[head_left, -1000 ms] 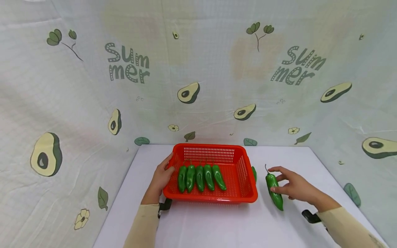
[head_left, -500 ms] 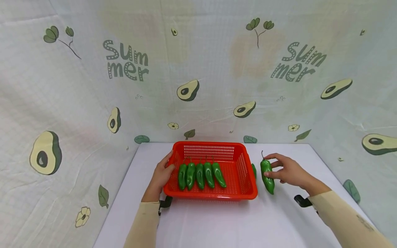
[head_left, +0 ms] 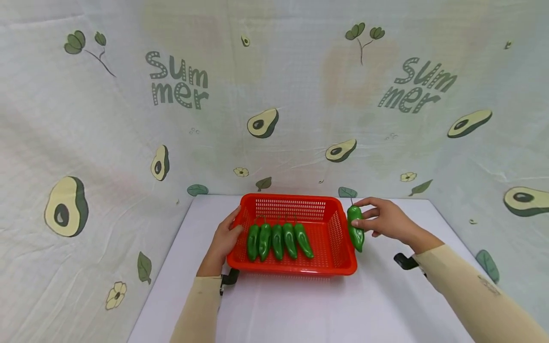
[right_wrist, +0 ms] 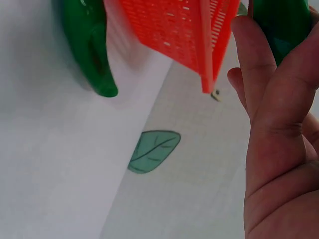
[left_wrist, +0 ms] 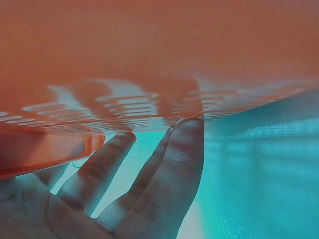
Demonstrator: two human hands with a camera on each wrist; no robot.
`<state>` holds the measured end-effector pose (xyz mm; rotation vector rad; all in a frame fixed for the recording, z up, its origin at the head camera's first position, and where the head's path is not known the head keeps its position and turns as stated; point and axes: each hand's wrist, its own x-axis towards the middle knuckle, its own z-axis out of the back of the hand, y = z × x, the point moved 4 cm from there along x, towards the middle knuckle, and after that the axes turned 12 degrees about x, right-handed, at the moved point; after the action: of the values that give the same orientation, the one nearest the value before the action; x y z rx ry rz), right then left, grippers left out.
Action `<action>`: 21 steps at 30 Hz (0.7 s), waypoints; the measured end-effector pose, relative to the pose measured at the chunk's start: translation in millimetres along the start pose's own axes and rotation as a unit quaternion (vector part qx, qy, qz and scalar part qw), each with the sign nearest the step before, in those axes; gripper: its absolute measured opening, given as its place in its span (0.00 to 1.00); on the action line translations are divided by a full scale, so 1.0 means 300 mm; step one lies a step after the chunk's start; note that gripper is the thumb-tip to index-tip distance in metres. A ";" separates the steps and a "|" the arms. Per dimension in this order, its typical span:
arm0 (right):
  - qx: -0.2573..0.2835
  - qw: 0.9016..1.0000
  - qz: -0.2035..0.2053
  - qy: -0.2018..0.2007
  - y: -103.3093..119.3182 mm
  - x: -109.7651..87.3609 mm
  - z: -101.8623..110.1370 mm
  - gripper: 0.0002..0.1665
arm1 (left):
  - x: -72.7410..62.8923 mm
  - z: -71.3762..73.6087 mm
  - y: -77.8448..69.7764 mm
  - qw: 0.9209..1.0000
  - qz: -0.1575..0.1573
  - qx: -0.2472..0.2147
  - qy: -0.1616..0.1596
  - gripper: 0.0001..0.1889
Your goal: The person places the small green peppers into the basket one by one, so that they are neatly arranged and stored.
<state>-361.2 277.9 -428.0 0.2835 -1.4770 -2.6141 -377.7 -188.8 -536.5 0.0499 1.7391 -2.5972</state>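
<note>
A red plastic basket (head_left: 296, 269) stands on the table, with several green chili peppers (head_left: 277, 242) lying side by side in its left and middle part. At its left wall, my left hand (head_left: 225, 240) holds the rim, thumb over the edge; in the left wrist view its fingers (left_wrist: 184, 154) touch the outer wall. My right hand (head_left: 386, 220) pinches another green chili pepper (head_left: 355, 233) between thumb and fingers, stem up, over the basket's right rim. Another green pepper (right_wrist: 92, 50) lies on the table beside the basket in the right wrist view; the held one hides it from the head view.
The white table (head_left: 291, 309) ends at a printed cloth backdrop (head_left: 291, 157), which also rises on both sides. Inside the basket, bare floor (head_left: 319, 243) shows right of the row of peppers. A dark wrist camera (head_left: 405, 261) sits below my right wrist.
My right hand has carried the pepper left and away from me, from the table at the right to the basket's right rim. My left hand has stayed on the basket.
</note>
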 end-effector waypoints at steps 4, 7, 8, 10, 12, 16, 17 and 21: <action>0.005 1.000 0.012 0.010 0.040 0.040 -0.029 0.46 | 0.004 -0.003 0.002 1.000 -0.002 0.000 0.001 0.36; 0.006 0.999 0.026 0.019 0.072 0.071 -0.055 0.46 | 0.006 -0.004 0.002 1.000 -0.001 -0.002 0.001 0.35; 0.005 0.999 0.030 0.021 0.083 0.080 -0.064 0.45 | 0.006 -0.003 0.001 1.000 -0.002 -0.004 0.002 0.35; 0.005 0.999 0.039 0.026 0.103 0.097 -0.082 0.45 | 0.006 -0.003 -0.001 1.000 -0.001 -0.006 0.003 0.35; 0.005 0.999 0.044 0.028 0.121 0.113 -0.097 0.44 | 0.006 -0.004 -0.005 1.000 0.001 -0.009 0.004 0.35; 0.012 0.998 0.053 0.035 0.161 0.145 -0.132 0.41 | 0.003 -0.004 -0.011 1.000 0.003 -0.011 0.005 0.35; 0.012 0.998 0.054 0.036 0.170 0.155 -0.142 0.41 | 0.002 -0.004 -0.010 1.000 0.002 -0.012 0.005 0.35; 0.018 0.996 0.067 0.048 0.205 0.187 -0.185 0.40 | 0.002 -0.003 -0.005 1.000 -0.001 -0.014 0.005 0.35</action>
<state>-402.5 188.6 -409.1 0.2968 -1.4592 -2.4364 -378.4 -187.4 -535.4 0.0623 1.7783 -2.5779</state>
